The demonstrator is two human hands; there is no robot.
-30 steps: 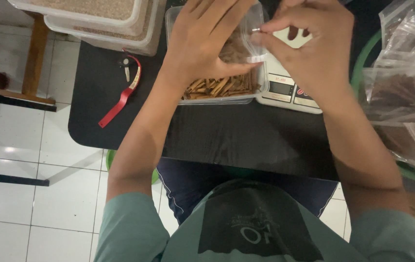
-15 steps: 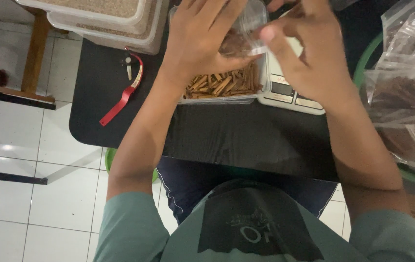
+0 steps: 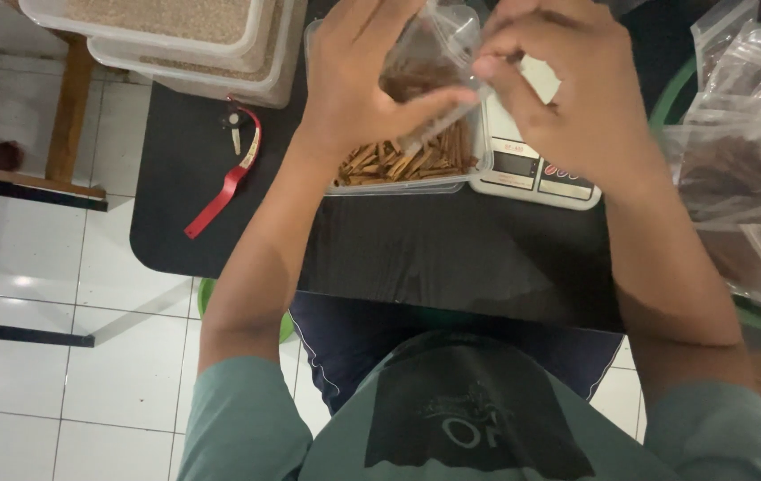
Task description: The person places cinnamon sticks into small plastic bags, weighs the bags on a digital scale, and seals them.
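Both forearms reach forward from the body over the black tabletop [image 3: 451, 258], elbows bent and wrists drawn in toward each other. The left hand [image 3: 371, 80] is raised above the clear plastic tray of brown sticks [image 3: 402, 165], back of the hand toward the camera, thumb extended to the right; it grasps the small clear plastic bag holding dark brown contents [image 3: 425, 62] from the left side. The right hand [image 3: 567, 85] is curled, knuckles upward, fingertips pinched on the bag's right edge. The bag is held between the two hands, off the table, directly above the tray and just left of the white digital scale [image 3: 532, 169].

Left of the tray, a red-handled tool [image 3: 229, 178] lies flat on the tabletop. White plastic tubs of pale granular material [image 3: 175, 27] stand at the far left edge. Filled clear bags [image 3: 736, 134] are piled at the right.
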